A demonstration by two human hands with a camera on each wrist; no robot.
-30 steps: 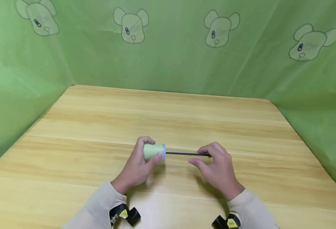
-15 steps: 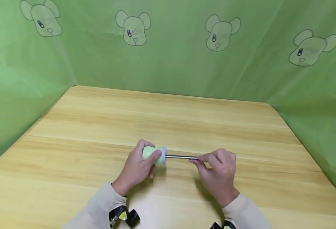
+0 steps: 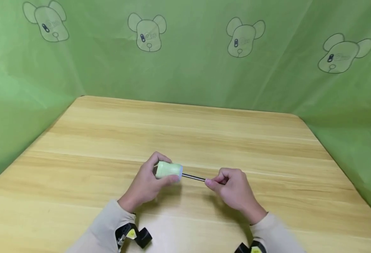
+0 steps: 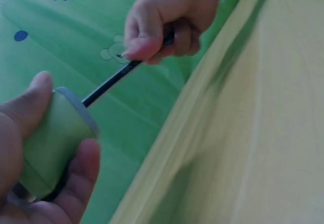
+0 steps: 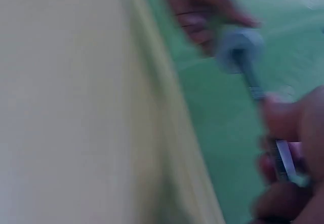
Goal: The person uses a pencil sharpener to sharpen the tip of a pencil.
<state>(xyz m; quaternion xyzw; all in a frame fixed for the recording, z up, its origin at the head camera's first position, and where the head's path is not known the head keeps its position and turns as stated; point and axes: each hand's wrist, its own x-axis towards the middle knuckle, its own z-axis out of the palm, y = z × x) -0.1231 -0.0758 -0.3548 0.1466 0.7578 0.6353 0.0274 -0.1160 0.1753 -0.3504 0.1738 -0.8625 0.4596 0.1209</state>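
Observation:
In the head view, my left hand (image 3: 145, 182) grips a light green pencil sharpener (image 3: 167, 169) with a pale blue rim, thumb on its near side. A dark striped pencil (image 3: 193, 177) runs from the sharpener's blue-rimmed end to my right hand (image 3: 234, 186), which pinches it between thumb and curled fingers. The pencil's tip is hidden inside the sharpener (image 4: 55, 138). Both things are held above the table, the pencil slanting down to the right in the head view. The right wrist view is blurred, but the pencil (image 5: 248, 77) shows entering the round end.
A wood-grain table (image 3: 185, 133) lies under both hands. Green curtain (image 3: 191, 70) with printed bear heads hangs behind it and along both sides. Each wrist carries a black camera mount (image 3: 133, 235).
The right hand goes from loosely around the pencil to pinching it, shifts closer to the sharpener and turns. The pencil tilts downward at its right end. The left hand keeps its hold.

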